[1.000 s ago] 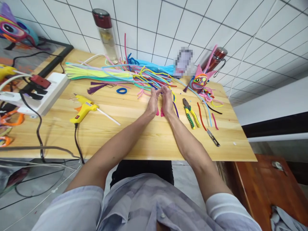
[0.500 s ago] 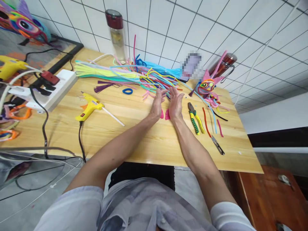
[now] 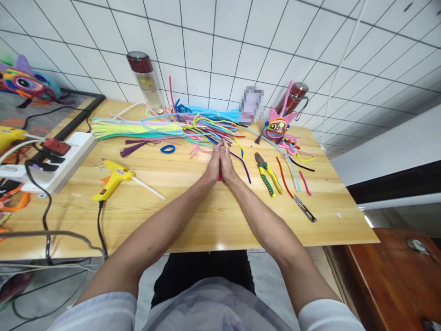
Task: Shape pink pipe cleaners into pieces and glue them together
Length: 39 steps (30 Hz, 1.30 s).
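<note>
My left hand [image 3: 213, 163] and my right hand [image 3: 226, 162] are pressed palm to palm over the middle of the table, fingers straight and pointing away from me. A bit of a pink pipe-cleaner piece [image 3: 219, 176] shows between the heels of my palms; the rest of it is hidden. Just beyond my fingertips lies a loose heap of coloured pipe cleaners [image 3: 210, 128]. A dark blue pipe cleaner [image 3: 245, 166] bends out to the right of my hands.
To the left are a yellow glue gun [image 3: 113, 179], a blue ring [image 3: 167, 149], a purple tassel [image 3: 132, 148] and a power strip [image 3: 69, 161]. Pliers [image 3: 267, 174], thread snips [image 3: 305, 209] and a cat-like figure [image 3: 276, 128] lie right. A bottle [image 3: 146, 82] stands behind.
My hands were a little apart, with two pink ribbed parts showing between them; now the palms have come together. The view has shifted, so the table's things sit lower and further left.
</note>
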Motion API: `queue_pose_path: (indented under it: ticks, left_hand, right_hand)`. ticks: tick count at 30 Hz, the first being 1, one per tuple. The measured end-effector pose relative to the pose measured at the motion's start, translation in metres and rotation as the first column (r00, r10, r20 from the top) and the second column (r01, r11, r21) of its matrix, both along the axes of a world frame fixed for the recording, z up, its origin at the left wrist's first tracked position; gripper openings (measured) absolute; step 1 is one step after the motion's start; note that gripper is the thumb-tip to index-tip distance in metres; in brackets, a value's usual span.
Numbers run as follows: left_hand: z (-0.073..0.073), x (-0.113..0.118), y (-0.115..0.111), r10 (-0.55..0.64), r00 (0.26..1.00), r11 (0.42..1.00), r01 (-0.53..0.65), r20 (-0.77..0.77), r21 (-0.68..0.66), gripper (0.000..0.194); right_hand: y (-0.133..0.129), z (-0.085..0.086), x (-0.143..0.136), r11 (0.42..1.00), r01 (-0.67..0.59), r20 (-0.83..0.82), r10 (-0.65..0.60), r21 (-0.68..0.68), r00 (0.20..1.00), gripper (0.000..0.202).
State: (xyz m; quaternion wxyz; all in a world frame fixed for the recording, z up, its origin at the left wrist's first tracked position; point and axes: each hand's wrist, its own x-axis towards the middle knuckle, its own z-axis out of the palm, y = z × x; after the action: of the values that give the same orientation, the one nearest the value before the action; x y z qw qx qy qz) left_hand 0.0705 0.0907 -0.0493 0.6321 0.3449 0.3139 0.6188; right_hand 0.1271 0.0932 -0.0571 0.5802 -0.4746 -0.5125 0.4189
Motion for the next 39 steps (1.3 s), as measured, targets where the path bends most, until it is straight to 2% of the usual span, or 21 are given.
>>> queue_pose_path:
  ticks: [4,9,13,17,20,24,26,29,31,34,36,39]
  left_hand:
    - [0.007,-0.005,-0.002,-0.034,0.999,0.999,0.034,0.003,0.021,0.063]
    - [0.017,-0.012,-0.003,0.055,0.998,0.988,-0.050,0.030,-0.148,0.074]
    - [0.022,-0.014,-0.006,0.047,0.998,0.983,-0.039,0.038,-0.178,0.073]
    - [0.026,-0.015,-0.009,0.028,0.998,0.981,-0.016,0.059,-0.195,0.081]
    - [0.028,-0.017,-0.010,0.014,0.999,0.976,-0.004,0.045,-0.217,0.086]
    - [0.024,-0.017,-0.009,-0.009,1.000,0.981,0.014,0.027,-0.196,0.087]
    - [0.022,-0.017,-0.009,-0.012,0.999,0.985,0.017,0.032,-0.171,0.085]
    - [0.021,-0.015,-0.008,-0.007,0.998,0.990,0.016,0.062,-0.142,0.079]
    - [0.021,-0.014,-0.008,-0.006,0.997,0.990,0.017,0.076,-0.142,0.076]
    - [0.020,-0.012,-0.008,0.002,0.997,0.988,0.011,0.082,-0.152,0.074]
    - [0.019,-0.011,-0.008,0.001,0.996,0.988,0.012,0.087,-0.152,0.072]
    - [0.015,-0.010,-0.006,-0.005,0.995,0.987,0.021,0.099,-0.157,0.069]
  right_hand:
    - [0.000,0.000,0.002,1.000,0.014,-0.122,-0.011,0.028,0.992,0.100]
    - [0.001,-0.001,0.003,0.998,0.046,-0.272,-0.031,0.048,0.962,0.085]
    - [0.001,0.004,0.007,0.998,0.040,-0.304,-0.026,0.042,0.952,0.076]
    - [-0.002,0.016,0.018,0.998,-0.021,-0.399,-0.003,-0.056,0.917,0.076]
    - [-0.003,0.032,0.027,0.992,-0.065,-0.442,0.009,-0.111,0.897,0.080]
    - [0.000,0.058,0.032,0.999,-0.054,-0.355,0.053,0.008,0.934,0.084]
    - [0.002,0.062,0.029,0.994,-0.041,-0.248,0.065,0.098,0.967,0.084]
    - [-0.002,0.047,0.020,0.985,-0.027,-0.083,0.041,0.168,0.996,0.084]
    - [-0.009,0.028,0.014,0.990,-0.040,0.012,0.039,0.134,0.999,0.089]
    - [-0.016,0.008,0.011,0.993,-0.044,0.051,0.039,0.109,0.998,0.090]
    - [-0.014,0.007,0.015,0.995,-0.012,0.001,0.012,0.095,1.000,0.090]
    - [-0.004,0.023,0.029,0.998,0.049,-0.121,-0.043,0.046,0.992,0.093]
